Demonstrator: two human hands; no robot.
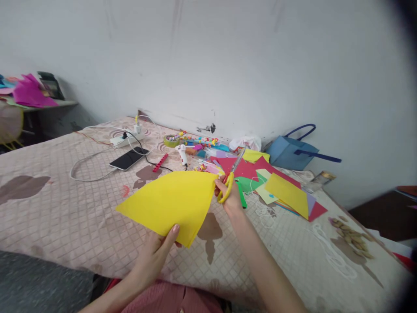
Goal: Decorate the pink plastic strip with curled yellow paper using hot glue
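- A quilted beige bedcover [65,217] with brown blotches runs up to a bare white wall [228,65].
- The left hand [156,252] pinches the near edge of a fan-shaped yellow paper sheet [169,200], thumb on top.
- The right hand [230,198] has its fingers through the loops of the yellow-handled scissors [230,180], at the sheet's right edge.
- Flat coloured paper sheets [286,191] lie just beyond those fingers.

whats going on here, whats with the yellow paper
A person sits at a bed with a quilted cover. Their left grip holds the near corner of a large yellow sheet, lifted off the cover. Their right grip holds yellow-handled scissors at the sheet's right edge, blades pointing away from it. Beyond lie a pile of coloured paper, a glue gun and a phone.
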